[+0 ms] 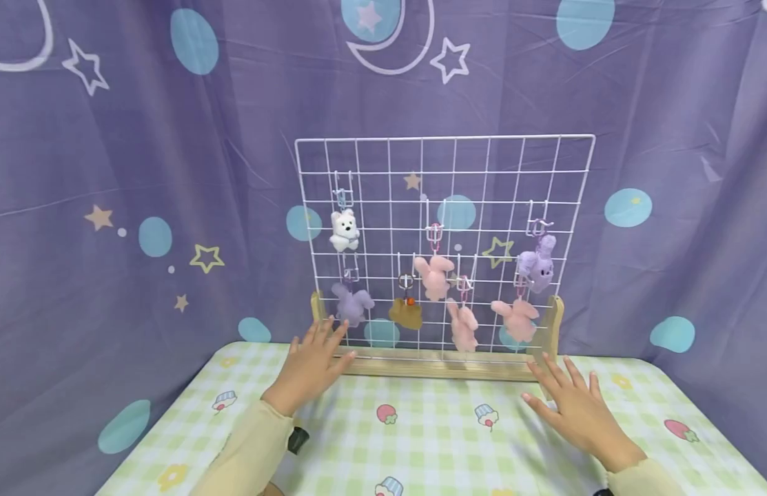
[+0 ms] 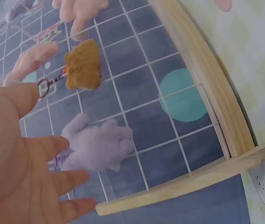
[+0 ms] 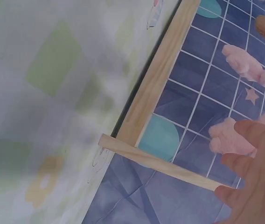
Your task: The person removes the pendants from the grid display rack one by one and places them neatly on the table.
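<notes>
The left hand (image 1: 309,366) was open wide, fingers apart and holding nothing, before the lower left corner of the grid rack (image 1: 433,370), nearest a hanging purple plush (image 1: 352,306). The right hand (image 1: 578,412), also spread and bare, was before the lower right corner, near a pink plush (image 1: 517,321). Farther up, a white plush (image 1: 344,231) hung by the left edge, a lavender plush (image 1: 537,267) by the right.

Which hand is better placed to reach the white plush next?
Probably the left hand: it's empty and at the same end of the wire grid as the white plush. The right hand, also empty, is by the opposite end.
</notes>
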